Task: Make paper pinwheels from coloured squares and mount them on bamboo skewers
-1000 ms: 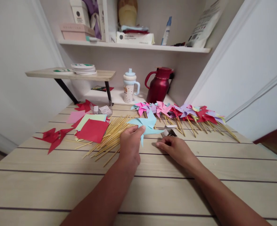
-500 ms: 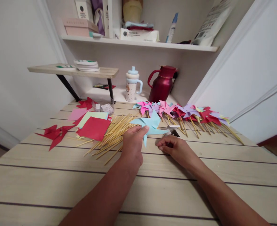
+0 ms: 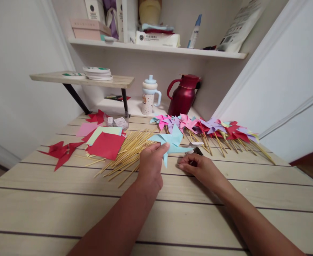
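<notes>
Pinched between the thumb and fingers of my left hand is a light blue paper pinwheel, its blades spread above the table. To the right, my right hand is low over the tabletop with thumb and fingertips pressed together; whatever they hold, if anything, is too small to make out. Just behind that hand lies a small dark item with a white flap, partly hidden by the fingers. A loose heap of thin wooden sticks lies left of my left hand.
Finished pinwheels on sticks line the back right. Left are red paper squares, a folded red pinwheel and small clear packets. Behind stand a spotted cup, a red jug and a small raised shelf.
Almost nothing differs. Both hands and the blue pinwheel have shifted very slightly to the right; the right hand's fingers stay pressed together.
</notes>
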The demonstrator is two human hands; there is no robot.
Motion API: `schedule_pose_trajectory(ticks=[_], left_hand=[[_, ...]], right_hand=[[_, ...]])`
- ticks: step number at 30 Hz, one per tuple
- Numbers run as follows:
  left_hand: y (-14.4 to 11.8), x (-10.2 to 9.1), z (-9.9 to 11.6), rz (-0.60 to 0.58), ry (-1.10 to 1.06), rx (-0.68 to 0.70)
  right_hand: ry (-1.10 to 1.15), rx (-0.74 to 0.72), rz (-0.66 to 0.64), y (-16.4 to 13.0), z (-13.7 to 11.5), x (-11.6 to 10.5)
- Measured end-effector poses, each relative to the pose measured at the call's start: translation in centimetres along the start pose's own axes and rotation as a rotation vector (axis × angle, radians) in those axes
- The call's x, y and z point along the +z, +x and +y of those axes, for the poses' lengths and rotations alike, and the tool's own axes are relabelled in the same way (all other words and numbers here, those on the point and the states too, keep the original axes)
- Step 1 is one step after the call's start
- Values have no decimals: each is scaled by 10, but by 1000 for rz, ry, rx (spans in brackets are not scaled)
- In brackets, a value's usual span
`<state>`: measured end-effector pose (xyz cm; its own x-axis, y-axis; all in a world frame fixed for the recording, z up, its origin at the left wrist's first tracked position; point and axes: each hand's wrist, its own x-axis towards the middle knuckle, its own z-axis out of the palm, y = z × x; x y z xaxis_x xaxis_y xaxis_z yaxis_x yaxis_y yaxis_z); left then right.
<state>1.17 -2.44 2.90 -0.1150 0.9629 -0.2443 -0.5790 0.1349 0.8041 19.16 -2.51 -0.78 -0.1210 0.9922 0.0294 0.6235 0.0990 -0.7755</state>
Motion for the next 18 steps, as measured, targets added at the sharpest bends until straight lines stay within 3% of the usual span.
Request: schedule_pose_trajectory(ticks=[18], left_hand=[[-1, -1, -2, -67, 34, 13]], right_hand=[[34, 8, 3, -1, -1, 3]])
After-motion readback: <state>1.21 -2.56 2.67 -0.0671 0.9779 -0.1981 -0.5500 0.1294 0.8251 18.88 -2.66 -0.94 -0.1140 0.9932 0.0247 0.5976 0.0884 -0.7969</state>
